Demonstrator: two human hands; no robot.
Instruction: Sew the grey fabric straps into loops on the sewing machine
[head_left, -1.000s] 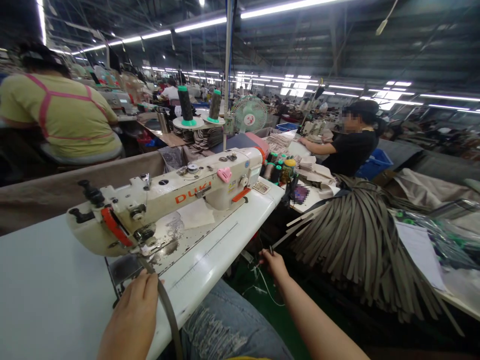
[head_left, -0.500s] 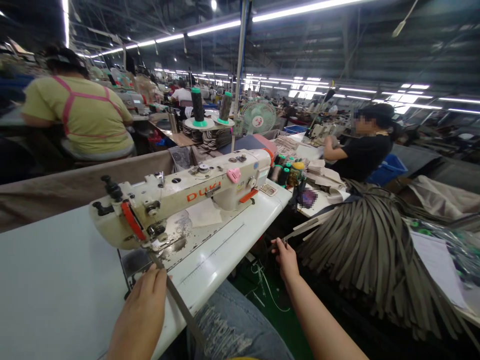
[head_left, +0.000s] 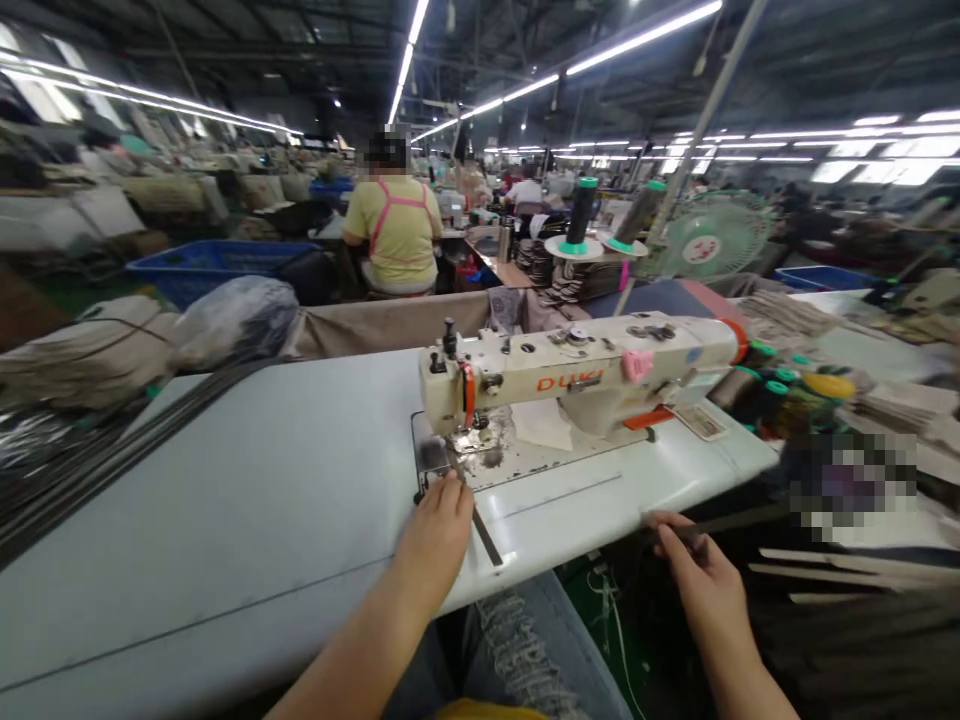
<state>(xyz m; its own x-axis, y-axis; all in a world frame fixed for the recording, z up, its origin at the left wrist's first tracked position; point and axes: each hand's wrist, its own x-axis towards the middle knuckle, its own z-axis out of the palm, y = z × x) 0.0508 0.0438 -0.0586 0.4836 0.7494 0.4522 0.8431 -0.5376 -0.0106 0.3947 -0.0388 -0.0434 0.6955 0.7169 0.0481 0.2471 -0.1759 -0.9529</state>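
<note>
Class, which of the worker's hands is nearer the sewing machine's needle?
Left. The left hand lies on the table just before the needle, on a grey strap; the right hand is past the table's edge, far right, gripping a dark strip.

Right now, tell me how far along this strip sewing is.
Possibly done: dark strips lie along the left edge of the table. In hand: the left hand presses one strip at the sewing machine; the right hand pinches a second strip. Left: more strips lie beside it.
</note>
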